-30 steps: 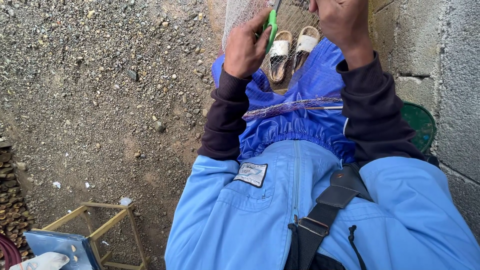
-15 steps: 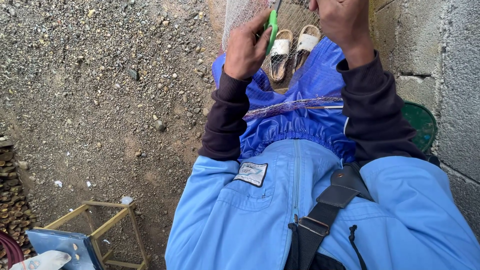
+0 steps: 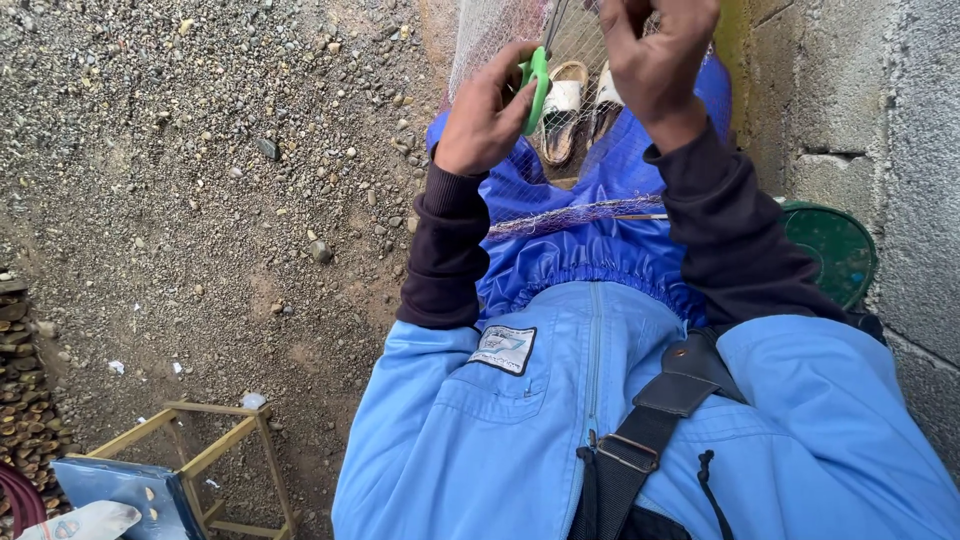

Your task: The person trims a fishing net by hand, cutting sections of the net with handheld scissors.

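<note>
Gravel ground (image 3: 200, 200) lies below; the left hand (image 3: 485, 115) grips a green tool (image 3: 538, 88), the right hand (image 3: 655, 60) beside it pinches fine netting (image 3: 500, 40).

One head camera, looking steeply down

It faces down the person's own chest and lap — close to the raised hands near the top edge — with gravel ground (image 3: 200, 200) left and block wall (image 3: 900, 120) right.

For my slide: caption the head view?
Left hand grips a green tool while right hand pinches fine netting above sandals.
</note>
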